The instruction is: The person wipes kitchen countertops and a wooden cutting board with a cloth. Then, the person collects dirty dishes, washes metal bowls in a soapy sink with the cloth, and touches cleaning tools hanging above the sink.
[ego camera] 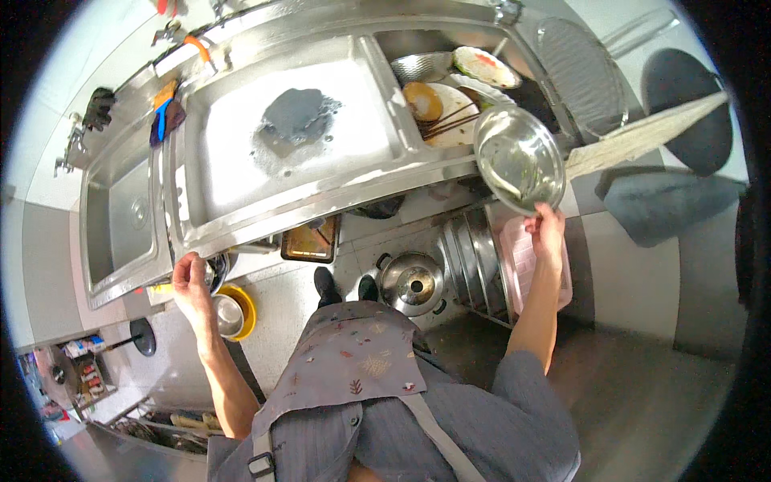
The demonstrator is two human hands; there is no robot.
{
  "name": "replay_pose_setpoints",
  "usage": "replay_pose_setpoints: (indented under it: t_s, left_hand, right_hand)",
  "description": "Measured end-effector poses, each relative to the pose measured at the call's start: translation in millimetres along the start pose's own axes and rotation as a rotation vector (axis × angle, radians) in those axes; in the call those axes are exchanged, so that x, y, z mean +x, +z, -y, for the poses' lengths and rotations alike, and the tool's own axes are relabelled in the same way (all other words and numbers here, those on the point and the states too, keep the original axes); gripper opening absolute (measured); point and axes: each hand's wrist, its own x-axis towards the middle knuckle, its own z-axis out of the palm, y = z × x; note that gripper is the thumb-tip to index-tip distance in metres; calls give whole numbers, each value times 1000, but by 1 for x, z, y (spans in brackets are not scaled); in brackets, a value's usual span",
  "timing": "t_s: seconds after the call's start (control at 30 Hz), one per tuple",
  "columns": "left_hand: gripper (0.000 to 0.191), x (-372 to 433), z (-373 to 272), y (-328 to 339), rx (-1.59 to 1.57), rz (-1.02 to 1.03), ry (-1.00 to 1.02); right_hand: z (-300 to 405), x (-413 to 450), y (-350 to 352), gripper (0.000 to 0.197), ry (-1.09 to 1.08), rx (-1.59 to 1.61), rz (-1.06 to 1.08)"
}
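Observation:
My right hand [547,232] grips the near rim of a stainless steel bowl [523,150], tilted over the front right edge of the sink. Some green and pale scraps lie in the bowl. Beside it, the right sink basin [415,43] holds plates [452,138] with food remains, chopsticks [452,120], a metal strainer [421,66] and a round brown item [423,101]. At the front rim of the sink counter [241,232], my left hand [191,283] has its fingers drawn together, with nothing seen in them. Grey water [301,114] pools in the bright middle basin [229,175].
A blue-handled scraper [161,117] lies on the divider by the left basin [120,223]. Underneath stand a black tray [310,241], a yellow basin [244,307], a lidded pot [412,283], a metal rack [476,259] and a pink crate [524,265].

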Motion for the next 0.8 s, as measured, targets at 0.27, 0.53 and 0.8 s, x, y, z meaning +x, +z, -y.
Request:
replay_pose_setpoints:
  t_s: [0.27, 0.53, 0.8]
  left_hand:
    - [12, -28, -16, 79, 62, 333, 96]
    - [16, -85, -25, 128, 404, 600, 265]
    - [19, -113, -29, 144, 511, 745, 342]
  right_hand:
    - [-22, -68, -59, 29, 42, -93, -115]
    - [-49, -106, -53, 31, 156, -66, 69]
    - [-92, -109, -17, 27, 150, -45, 313]
